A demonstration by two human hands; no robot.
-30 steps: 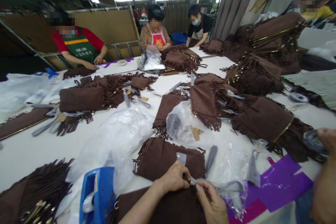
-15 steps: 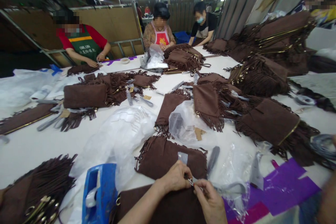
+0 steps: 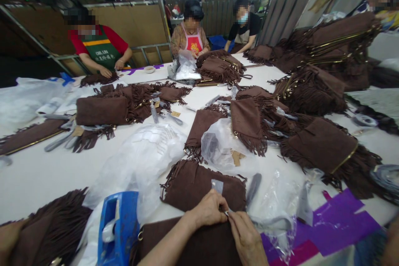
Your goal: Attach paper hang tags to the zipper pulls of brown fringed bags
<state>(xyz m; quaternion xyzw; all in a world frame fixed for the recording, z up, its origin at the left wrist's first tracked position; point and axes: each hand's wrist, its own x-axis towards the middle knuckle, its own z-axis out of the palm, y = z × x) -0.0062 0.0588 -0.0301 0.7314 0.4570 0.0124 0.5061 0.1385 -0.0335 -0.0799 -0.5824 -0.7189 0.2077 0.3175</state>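
Note:
A dark brown bag [image 3: 187, 241] lies flat in front of me, with a brass ring near its left corner. Over its upper edge, the fingertips of my left hand [image 3: 209, 208] and my right hand [image 3: 247, 235] meet in a pinch. Between them shows a small white string-like piece [image 3: 227, 213], mostly covered by the fingers. Just beyond my left hand rests a second brown fringed bag [image 3: 193, 187] bearing a grey-white patch [image 3: 217, 185]. A grey wrapped strip [image 3: 254, 191] lies right of that bag.
A blue tape dispenser [image 3: 120, 228] stands left of my forearm. Clear plastic [image 3: 277, 203] and purple sheets [image 3: 339, 216] lie to the right. Brown fringed bags [image 3: 321, 145] cover much of the table. Another person's hand [image 3: 11, 239] reaches in at lower left; several co-workers stand across the table.
My right hand's fingers have turned and closed further over the white piece, hiding more of it. At lower left, another person's hand has come in and the fringed bag there has shifted.

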